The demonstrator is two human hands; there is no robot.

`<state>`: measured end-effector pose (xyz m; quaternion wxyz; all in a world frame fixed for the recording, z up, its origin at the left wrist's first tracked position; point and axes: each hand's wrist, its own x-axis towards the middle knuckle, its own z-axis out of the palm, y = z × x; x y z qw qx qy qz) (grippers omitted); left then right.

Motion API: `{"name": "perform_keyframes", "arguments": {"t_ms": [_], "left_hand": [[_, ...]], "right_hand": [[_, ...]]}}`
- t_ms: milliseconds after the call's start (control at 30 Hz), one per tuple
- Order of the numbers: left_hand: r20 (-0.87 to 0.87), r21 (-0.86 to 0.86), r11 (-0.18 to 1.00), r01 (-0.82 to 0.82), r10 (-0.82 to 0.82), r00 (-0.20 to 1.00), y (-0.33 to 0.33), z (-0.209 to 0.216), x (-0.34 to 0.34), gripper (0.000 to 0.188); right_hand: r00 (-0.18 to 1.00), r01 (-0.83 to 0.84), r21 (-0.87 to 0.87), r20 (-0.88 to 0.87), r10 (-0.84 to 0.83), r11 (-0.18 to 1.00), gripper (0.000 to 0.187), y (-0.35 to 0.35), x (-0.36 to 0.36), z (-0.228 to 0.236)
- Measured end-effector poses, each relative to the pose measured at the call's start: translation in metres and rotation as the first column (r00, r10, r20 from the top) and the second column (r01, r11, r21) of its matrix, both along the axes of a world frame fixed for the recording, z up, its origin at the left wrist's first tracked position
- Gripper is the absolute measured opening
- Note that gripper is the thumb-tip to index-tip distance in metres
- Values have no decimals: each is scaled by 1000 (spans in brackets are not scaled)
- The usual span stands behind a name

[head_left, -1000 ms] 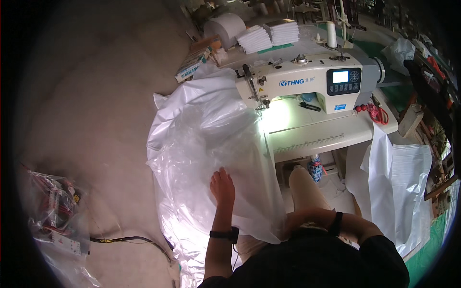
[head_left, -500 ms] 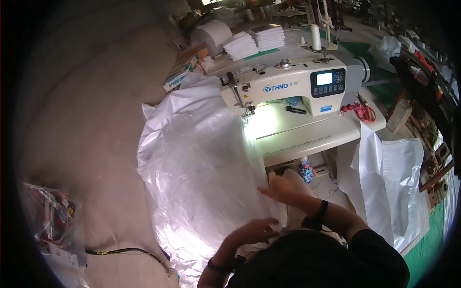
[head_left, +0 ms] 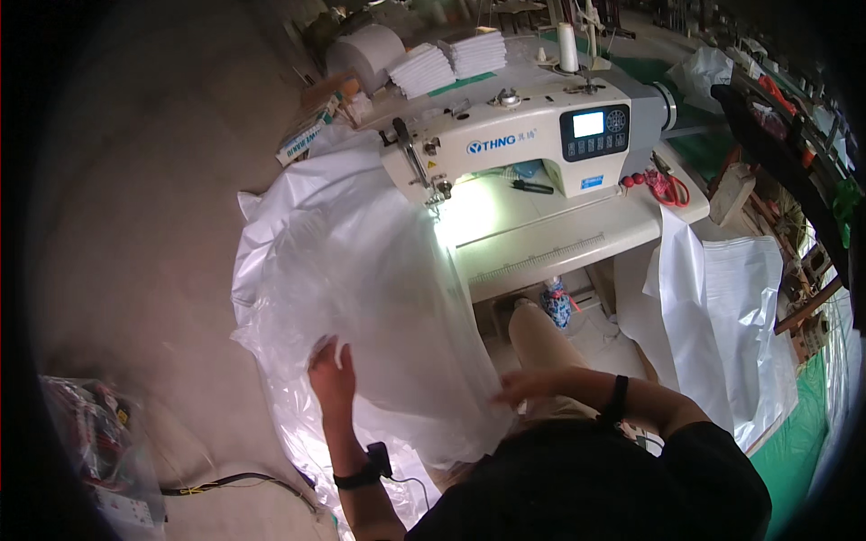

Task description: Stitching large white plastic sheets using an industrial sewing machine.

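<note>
A large sheet of thin, translucent white plastic (head_left: 379,270) hangs from the left side of a white sewing machine (head_left: 514,135) and spreads down over my lap. The machine's needle area (head_left: 437,203) is brightly lit, and the sheet's right edge runs down from there. Over the lower left part of the plastic is my left hand (head_left: 334,379), raised, with fingers apart and nothing in them. My right hand (head_left: 532,388) is at the sheet's right edge near my lap. Its fingers are blurred, so their grip on the edge is unclear.
Red-handled scissors (head_left: 670,191) and a black tool (head_left: 532,187) lie on the machine table. Stacked white sheets (head_left: 422,70), a white roll (head_left: 365,56) and a thread cone (head_left: 567,48) stand behind. More white sheets (head_left: 740,316) hang at right. A cable (head_left: 239,478) crosses the floor.
My left hand has moved left and up over the plastic, its fingers spreading. My right hand has shifted slightly down along the edge. The whole view has moved a little.
</note>
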<state>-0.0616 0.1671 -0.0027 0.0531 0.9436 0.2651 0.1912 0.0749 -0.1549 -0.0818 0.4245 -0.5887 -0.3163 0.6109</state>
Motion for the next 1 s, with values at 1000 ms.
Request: {"name": "perform_keyframes", "arguments": {"t_ms": [1000], "left_hand": [[55, 471, 878, 81, -121, 991, 91, -96, 53, 26]], "right_hand": [[271, 518, 283, 841, -468, 807, 42, 94, 47, 46]]}}
